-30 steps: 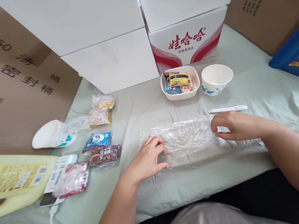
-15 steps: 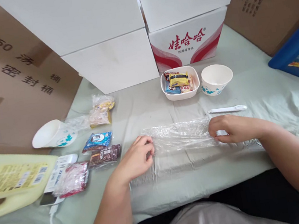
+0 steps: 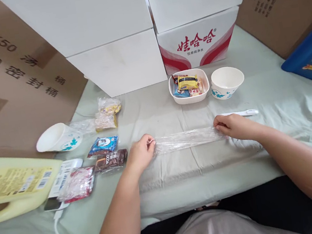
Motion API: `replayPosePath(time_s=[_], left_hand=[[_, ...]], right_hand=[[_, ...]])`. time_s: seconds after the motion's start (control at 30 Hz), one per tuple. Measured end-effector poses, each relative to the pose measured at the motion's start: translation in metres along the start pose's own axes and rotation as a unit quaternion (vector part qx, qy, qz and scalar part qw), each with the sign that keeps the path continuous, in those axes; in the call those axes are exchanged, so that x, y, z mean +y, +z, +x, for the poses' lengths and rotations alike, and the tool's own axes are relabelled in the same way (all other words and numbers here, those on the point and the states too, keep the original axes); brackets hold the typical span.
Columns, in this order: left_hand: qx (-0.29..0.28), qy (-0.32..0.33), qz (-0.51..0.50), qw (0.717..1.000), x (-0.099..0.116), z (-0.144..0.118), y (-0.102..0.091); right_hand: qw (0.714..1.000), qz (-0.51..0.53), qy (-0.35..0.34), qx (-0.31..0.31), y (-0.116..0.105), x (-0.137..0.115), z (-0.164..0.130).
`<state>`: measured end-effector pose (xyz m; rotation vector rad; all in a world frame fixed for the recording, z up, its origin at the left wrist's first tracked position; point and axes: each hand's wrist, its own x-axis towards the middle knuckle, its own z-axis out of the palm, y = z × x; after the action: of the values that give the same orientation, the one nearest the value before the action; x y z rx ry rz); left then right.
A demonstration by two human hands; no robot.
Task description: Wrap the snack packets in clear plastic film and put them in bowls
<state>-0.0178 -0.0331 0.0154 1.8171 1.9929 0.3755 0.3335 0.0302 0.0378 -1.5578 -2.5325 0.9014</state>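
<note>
A strip of clear plastic wrap [image 3: 185, 140] is stretched between my two hands, low over the cloth. My left hand [image 3: 143, 149] pinches its left end between thumb and fingers. At the right end, my right hand [image 3: 229, 126] grips the film with curled fingers. Just behind the right hand lies a slim white cutter [image 3: 248, 112], its left part hidden. Left of my left hand are a brown cocoa snack packet [image 3: 111, 161], a blue snack packet [image 3: 103, 145] and a plastic-wrapped red packet [image 3: 78, 184].
A white tub [image 3: 176, 98] of wrapped snacks and a paper bowl [image 3: 226, 82] stand at the back. Another paper bowl [image 3: 57, 136] leans at left near film-wrapped yellow packets [image 3: 105, 120]. A yellow jug [image 3: 15, 187], white boxes [image 3: 119, 64] and a blue container [image 3: 309, 52] surround the cloth.
The wrap has been pulled into a narrower, tauter strip. My left hand has moved slightly left and up, and both hands have tightened on the film's ends.
</note>
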Motion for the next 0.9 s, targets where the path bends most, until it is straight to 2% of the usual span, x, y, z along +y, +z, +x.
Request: replayPosePath(time_s=[0.1, 0.23, 0.3, 0.4, 0.47, 0.5, 0.57, 0.63, 0.67, 0.73, 0.8, 0.9], left_hand=[[0.031, 0.010, 0.097, 0.995, 0.006, 0.001, 0.005], [0.042, 0.011, 0.151, 0.988, 0.009, -0.002, 0.009], [0.090, 0.037, 0.159, 0.982, 0.011, -0.004, 0.010], [0.222, 0.106, 0.159, 0.956, 0.018, -0.010, 0.015], [0.259, 0.162, 0.150, 0.940, 0.027, -0.015, 0.022], [0.242, 0.197, 0.146, 0.939, 0.032, -0.017, 0.027], [0.150, 0.269, 0.147, 0.940, 0.038, -0.021, 0.039], [0.047, 0.302, 0.165, 0.938, 0.041, -0.023, 0.050], [0.010, 0.300, 0.176, 0.938, 0.040, -0.024, 0.055], [-0.026, 0.284, 0.187, 0.940, 0.037, -0.025, 0.060], [-0.037, 0.278, 0.188, 0.941, 0.034, -0.024, 0.061], [-0.041, 0.277, 0.184, 0.942, 0.030, -0.022, 0.057]], right_hand=[[0.995, -0.097, 0.019, 0.035, 0.008, -0.005, 0.002], [0.974, -0.207, 0.027, 0.088, 0.012, 0.002, 0.000], [0.964, -0.226, 0.012, 0.138, 0.010, 0.005, -0.002], [0.951, -0.196, -0.070, 0.226, 0.009, -0.001, -0.005], [0.944, -0.164, -0.165, 0.235, 0.018, -0.011, -0.006], [0.940, -0.157, -0.214, 0.215, 0.026, -0.016, -0.006], [0.931, -0.160, -0.293, 0.147, 0.046, -0.025, -0.004], [0.929, -0.167, -0.319, 0.078, 0.065, -0.028, -0.002], [0.932, -0.169, -0.315, 0.054, 0.071, -0.027, -0.001], [0.941, -0.172, -0.289, 0.027, 0.074, -0.022, -0.001], [0.949, -0.181, -0.258, 0.016, 0.066, -0.015, -0.004], [0.957, -0.203, -0.205, 0.013, 0.043, -0.008, -0.011]])
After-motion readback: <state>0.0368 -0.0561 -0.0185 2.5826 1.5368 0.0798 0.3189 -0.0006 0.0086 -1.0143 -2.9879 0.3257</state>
